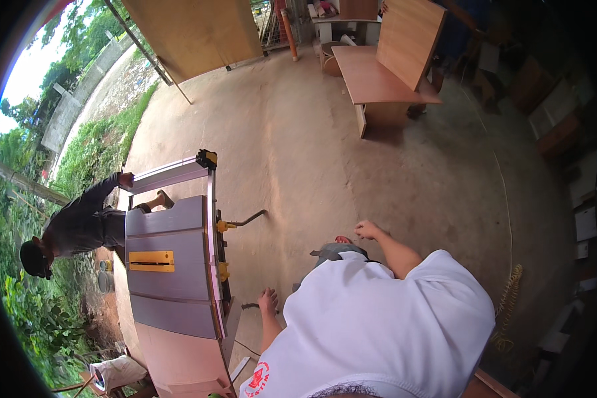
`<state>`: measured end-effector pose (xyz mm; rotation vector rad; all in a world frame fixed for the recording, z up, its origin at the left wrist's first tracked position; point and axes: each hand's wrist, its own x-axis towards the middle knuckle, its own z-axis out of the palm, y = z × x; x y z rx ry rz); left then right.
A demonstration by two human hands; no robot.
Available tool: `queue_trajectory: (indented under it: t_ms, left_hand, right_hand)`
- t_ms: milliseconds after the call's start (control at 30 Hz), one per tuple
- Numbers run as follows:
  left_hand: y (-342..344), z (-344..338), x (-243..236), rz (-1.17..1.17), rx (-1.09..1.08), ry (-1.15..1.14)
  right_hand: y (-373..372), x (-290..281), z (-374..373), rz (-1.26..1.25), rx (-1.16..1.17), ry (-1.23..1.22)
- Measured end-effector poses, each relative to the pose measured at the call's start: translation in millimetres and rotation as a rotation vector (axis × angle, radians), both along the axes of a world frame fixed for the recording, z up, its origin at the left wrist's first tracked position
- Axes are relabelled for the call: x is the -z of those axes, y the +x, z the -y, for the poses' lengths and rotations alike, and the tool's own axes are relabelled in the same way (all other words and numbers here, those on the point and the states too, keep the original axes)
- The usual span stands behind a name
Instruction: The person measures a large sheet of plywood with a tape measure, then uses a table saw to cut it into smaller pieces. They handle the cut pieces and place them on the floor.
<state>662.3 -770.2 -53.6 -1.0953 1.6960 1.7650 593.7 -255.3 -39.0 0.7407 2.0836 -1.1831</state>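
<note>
Left hand (268,302) hangs loosely open, empty; right hand (367,229) is half-curled, apparently empty. At the left hand's ten o'clock stands the table saw (167,232); its jutting bar (251,219) could trip careless steps.

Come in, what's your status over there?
Left hand empty, near grey-and-yellow rectangular table saw. Right hand loosely curled, nothing visible in it. Dark-clothed co-worker across the saw.
</note>
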Motion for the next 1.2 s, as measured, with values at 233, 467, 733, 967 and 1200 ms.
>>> queue_trajectory:
  t_ms: [233, 467, 733, 967, 1200]
  left_hand:
    - [-13.3, -71.2, -33.2, 0.109, 0.389, -0.213]
    - [-26.6, -97.4, -50.8, 0.158, 0.201, -0.052]
    - [-78.9, -109.3, -64.0, 0.170, 0.290, -0.163]
    - [-137.7, -135.7, -32.6, 0.170, 0.428, -0.227]
    - [-238.8, -164.8, 2.9, -0.053, 0.400, -0.333]
  right_hand:
    - [20.7, -11.0, -86.9, 0.020, 0.167, -0.007]
    - [54.4, -3.2, -136.7, -0.061, 0.401, -0.062]
    - [87.9, 26.2, -111.6, 0.014, 0.542, -0.169]
    - [61.1, 35.8, -98.1, 0.039, 0.581, -0.248]
    - [-54.6, 3.5, -137.9, -0.102, 0.221, -0.171]
